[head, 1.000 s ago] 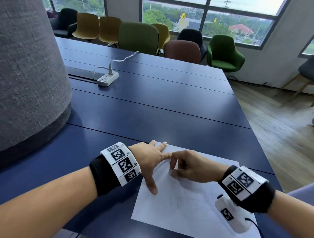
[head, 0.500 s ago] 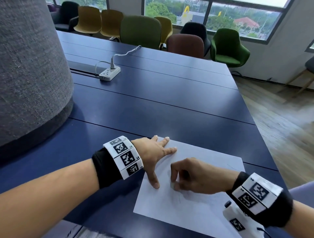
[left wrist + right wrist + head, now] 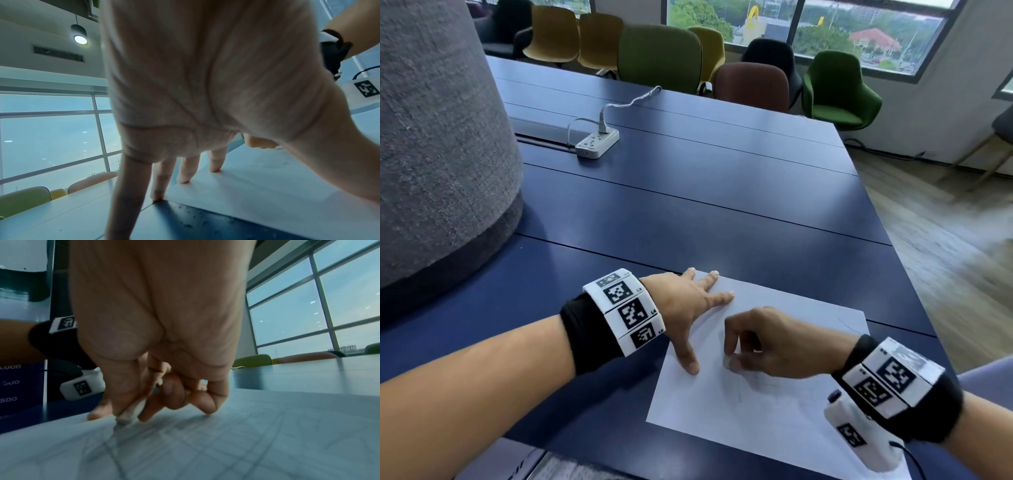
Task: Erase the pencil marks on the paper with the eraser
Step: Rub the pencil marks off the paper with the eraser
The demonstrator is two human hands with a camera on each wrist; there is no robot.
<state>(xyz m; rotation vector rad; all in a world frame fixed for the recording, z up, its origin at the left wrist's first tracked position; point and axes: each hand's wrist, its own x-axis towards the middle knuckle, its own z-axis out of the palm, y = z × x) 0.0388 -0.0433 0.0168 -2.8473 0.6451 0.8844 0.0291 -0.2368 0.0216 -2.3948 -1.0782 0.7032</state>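
A white sheet of paper [image 3: 774,411] with faint pencil lines lies near the front edge of the dark blue table [image 3: 705,212]. My left hand [image 3: 690,308] is spread flat, its fingers [image 3: 185,172] and thumb pressing the paper's left part down. My right hand [image 3: 760,342] pinches a small whitish eraser [image 3: 130,412] between thumb and fingers, its tip touching the paper over crossing pencil marks [image 3: 115,446]. In the head view the eraser [image 3: 729,364] barely shows under the fingertips.
A large grey felt-covered column [image 3: 438,144] stands on the left. A white power strip [image 3: 597,142] with its cable lies farther back on the table. Coloured chairs [image 3: 661,58] line the far edge; wooden floor [image 3: 945,240] drops off to the right.
My right hand with the eraser has slid towards me and slightly right across the paper. The left hand has kept pressing the sheet in the same spot.
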